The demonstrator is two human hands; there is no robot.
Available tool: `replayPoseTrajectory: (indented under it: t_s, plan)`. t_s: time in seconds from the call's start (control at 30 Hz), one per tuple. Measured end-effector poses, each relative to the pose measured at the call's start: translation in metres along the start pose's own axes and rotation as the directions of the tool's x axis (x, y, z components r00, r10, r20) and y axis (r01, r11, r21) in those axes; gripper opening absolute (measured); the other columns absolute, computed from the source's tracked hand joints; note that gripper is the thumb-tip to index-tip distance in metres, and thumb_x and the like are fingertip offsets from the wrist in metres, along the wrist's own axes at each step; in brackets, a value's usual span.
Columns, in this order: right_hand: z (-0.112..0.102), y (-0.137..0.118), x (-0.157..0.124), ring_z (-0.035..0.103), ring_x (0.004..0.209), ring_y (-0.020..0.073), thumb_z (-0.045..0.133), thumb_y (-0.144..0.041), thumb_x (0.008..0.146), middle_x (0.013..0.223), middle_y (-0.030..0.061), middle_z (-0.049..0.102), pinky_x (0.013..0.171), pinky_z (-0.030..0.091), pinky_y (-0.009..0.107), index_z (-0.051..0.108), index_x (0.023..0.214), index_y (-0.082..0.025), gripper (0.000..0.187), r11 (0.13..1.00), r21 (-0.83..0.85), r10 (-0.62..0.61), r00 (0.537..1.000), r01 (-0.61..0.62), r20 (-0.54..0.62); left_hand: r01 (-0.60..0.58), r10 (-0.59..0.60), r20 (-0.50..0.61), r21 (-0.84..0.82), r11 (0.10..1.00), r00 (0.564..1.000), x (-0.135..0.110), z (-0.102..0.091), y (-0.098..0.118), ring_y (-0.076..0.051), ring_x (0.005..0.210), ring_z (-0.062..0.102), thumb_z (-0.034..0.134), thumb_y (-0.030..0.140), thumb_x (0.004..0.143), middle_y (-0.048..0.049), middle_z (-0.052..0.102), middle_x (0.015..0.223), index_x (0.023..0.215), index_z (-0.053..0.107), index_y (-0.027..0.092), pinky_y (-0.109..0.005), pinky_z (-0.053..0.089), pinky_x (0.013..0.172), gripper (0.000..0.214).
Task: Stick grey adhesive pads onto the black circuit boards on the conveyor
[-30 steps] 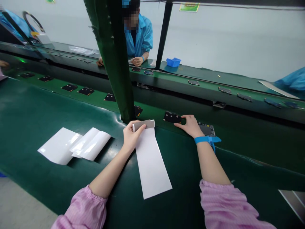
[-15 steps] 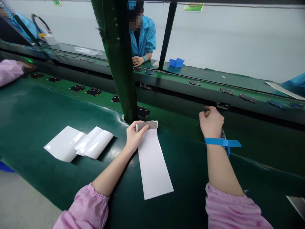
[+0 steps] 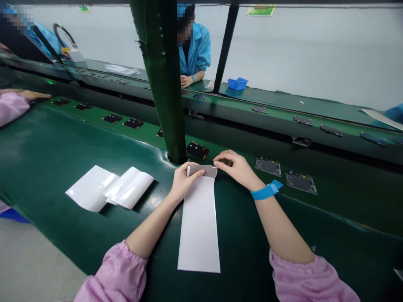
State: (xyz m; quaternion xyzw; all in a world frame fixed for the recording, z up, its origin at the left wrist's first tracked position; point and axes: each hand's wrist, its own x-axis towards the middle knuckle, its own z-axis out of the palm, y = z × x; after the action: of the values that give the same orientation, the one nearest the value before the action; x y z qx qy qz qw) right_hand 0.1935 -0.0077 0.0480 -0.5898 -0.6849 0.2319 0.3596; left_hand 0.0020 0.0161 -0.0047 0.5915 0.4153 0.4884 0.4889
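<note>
A long white backing strip [image 3: 199, 226] lies on the green bench in front of me, its far end folded over with a grey sticker [image 3: 204, 170] on it. My left hand [image 3: 182, 182] pinches the left corner of that folded end. The fingertips of my right hand [image 3: 237, 167], which wears a blue wrist strap [image 3: 264, 191], pinch the sticker's right corner. Dark flat boards [image 3: 268, 166] [image 3: 301, 182] lie on the conveyor just right of my right hand, another board [image 3: 197, 149] just beyond the strip.
Empty white backing sheets [image 3: 108, 193] lie at my left. A green post [image 3: 163, 79] rises behind the strip. More boards ride the belts. A person in a blue coat [image 3: 193, 52] works across the line by a blue tray [image 3: 237, 83]; a co-worker's pink sleeve [image 3: 12, 107] is at far left.
My right hand left the conveyor, where it had set a dark board down, and came back left to the strip's folded end. The left hand kept its hold.
</note>
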Motion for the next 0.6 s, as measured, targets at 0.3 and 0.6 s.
replayPoseTrajectory:
  t_s: [0.3,0.6]
  plan:
    - [0.006,0.002,0.0,0.057,0.086,0.0204,0.065,-0.031,0.077,0.096,0.0056,0.056,0.075,0.047,0.035,0.065,0.074,-0.022,0.01,0.999,-0.033,-0.007,0.999,0.009,0.051,0.002,-0.003,0.041,0.016,1.0,0.999,0.0,0.0,0.003,-0.016,0.068,0.061,0.075,0.031,0.065,-0.0012,0.067,0.072,0.073,0.067,0.017,-0.026,0.048,0.063,0.018]
    - [0.006,0.023,0.005,0.056,0.096,0.0221,0.054,-0.044,0.083,0.103,0.0074,0.056,0.083,0.044,0.036,0.064,0.078,-0.02,0.026,0.994,0.103,0.034,0.991,-0.048,0.131,0.036,-0.036,0.031,0.009,0.999,0.999,0.0,-0.001,0.001,-0.015,0.067,0.059,0.075,0.034,0.065,-0.0012,0.066,0.072,0.075,0.067,0.016,-0.025,0.045,0.062,0.022]
